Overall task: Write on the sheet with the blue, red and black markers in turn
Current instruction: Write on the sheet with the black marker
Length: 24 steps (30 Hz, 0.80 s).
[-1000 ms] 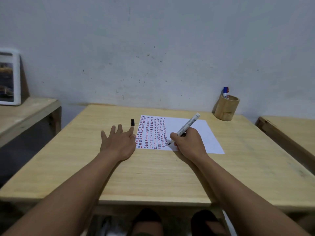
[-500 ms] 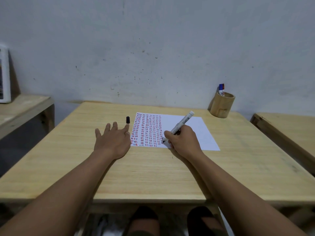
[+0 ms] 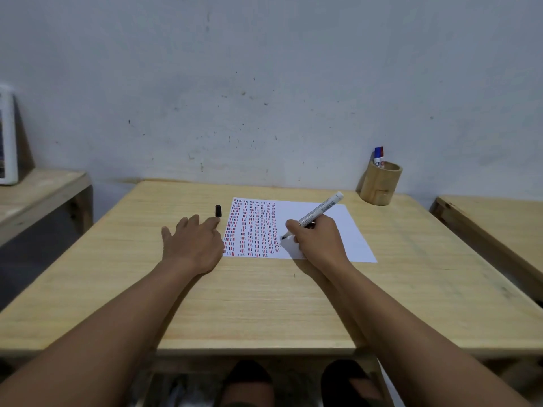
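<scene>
Sheet (image 3: pixel 338 227) mid-table (image 3: pixel 264 304), cap (image 3: pixel 218 210) just left, holder (image 3: pixel 380 183) far-right behind sheet w/ markers (image 3: pixel 378 156) inside

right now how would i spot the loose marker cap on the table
Start at the white sheet in the middle of the wooden table. Just off its far left corner, beyond the left hand's fingertips, stands the cap. It is the only small black thing upright on bare wood; the blue and red markers sit in the cup far right.

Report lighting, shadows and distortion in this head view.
Head view: dim, even light, no glare; soft shadow beside the cup and under the right hand; wide-angle bending at the table edges; marks on the sheet too small to read.
</scene>
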Available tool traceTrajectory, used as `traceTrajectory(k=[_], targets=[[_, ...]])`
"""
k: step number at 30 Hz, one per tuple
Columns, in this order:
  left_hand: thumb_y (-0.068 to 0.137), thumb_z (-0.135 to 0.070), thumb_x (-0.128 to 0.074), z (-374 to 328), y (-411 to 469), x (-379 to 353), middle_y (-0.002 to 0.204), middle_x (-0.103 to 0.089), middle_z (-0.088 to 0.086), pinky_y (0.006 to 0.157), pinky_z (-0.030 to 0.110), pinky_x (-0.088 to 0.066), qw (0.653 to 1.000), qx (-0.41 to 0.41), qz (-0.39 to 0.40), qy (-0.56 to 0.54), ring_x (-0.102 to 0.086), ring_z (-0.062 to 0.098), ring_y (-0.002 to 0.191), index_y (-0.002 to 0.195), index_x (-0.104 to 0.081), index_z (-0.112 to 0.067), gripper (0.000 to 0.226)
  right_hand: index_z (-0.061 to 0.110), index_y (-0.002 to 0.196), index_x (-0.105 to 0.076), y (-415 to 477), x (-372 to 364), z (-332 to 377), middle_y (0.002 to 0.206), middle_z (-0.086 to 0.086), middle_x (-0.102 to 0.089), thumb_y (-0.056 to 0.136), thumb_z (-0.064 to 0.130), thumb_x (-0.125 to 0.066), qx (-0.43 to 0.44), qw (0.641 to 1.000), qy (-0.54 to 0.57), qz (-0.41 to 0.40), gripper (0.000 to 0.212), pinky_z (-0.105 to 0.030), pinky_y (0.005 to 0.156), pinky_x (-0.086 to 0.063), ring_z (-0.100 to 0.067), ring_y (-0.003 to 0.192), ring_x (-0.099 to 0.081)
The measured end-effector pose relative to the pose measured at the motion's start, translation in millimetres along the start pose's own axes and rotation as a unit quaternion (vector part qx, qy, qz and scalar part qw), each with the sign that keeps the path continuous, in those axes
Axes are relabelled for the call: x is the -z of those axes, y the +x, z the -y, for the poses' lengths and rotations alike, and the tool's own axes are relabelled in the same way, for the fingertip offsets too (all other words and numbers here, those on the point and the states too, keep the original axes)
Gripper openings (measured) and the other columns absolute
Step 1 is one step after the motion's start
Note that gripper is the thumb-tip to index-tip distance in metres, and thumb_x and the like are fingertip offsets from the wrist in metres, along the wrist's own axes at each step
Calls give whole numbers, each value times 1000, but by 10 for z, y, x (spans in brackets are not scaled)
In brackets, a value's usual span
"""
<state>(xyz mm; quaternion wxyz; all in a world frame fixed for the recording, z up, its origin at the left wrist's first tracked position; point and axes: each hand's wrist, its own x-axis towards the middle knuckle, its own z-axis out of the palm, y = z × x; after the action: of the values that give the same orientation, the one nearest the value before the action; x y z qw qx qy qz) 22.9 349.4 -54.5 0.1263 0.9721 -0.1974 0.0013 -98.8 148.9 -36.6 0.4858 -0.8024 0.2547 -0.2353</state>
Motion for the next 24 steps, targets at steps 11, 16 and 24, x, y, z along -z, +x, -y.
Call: traceTrajectory(k=[11, 16, 24], targets=[[104, -24, -43, -75, 465, 151, 136, -59, 13, 98, 41, -46, 990, -39, -87, -108, -52, 34, 129, 149, -46, -23, 45, -3, 90, -71, 64, 39, 172, 72, -8, -62, 94, 15, -62, -51, 975, 210, 43, 20, -25, 48, -48, -16, 55, -55], [97, -7, -53, -13, 486, 152, 114, -74, 7, 85, 38, -54, 987, -48, -115, -106, -67, 31, 104, 121, -72, -16, 32, -5, 91, -71, 85, 31, 188, 70, -8, -62, 93, 12, -61, -60, 966, 246, 50, 19, -24, 46, -47, -14, 53, -53], [92, -16, -64, -343, 295, 425, 87, -74, -4, 64, 19, -42, 940, -41, -150, -303, -64, 11, 79, 94, -75, -16, 11, -2, 97, -73, 90, 103, 275, 74, -5, -63, 90, 16, -71, -77, 957, 279, 31, 20, -23, 52, -52, -13, 60, -58]])
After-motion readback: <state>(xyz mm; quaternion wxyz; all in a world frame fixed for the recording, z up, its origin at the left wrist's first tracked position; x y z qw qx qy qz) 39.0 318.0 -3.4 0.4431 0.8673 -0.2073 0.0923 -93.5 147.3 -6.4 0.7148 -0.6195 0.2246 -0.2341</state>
